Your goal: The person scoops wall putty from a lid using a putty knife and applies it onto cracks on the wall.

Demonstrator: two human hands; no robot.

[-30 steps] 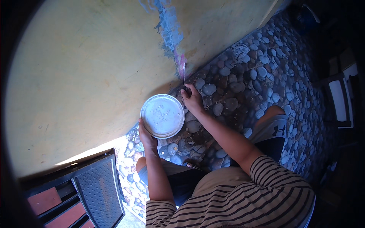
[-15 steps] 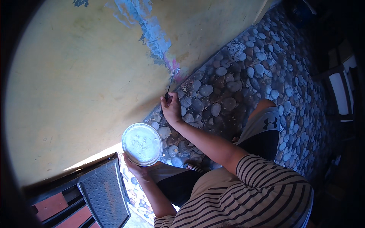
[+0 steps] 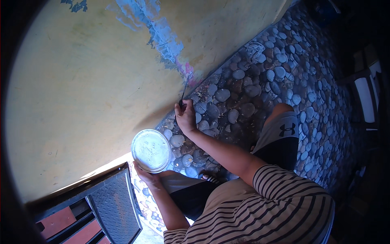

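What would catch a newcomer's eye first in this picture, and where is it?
Probably the bright, round white lid or tub left of centre, with the left hand at its lower edge. Next comes the pale blue patch on the yellow wall, where the right hand holds a thin tool toward its pink lower end. The pebbled floor spreads to the right.

A dark logo [image 3: 287, 129] marks the grey-and-black shorts [image 3: 269, 137].
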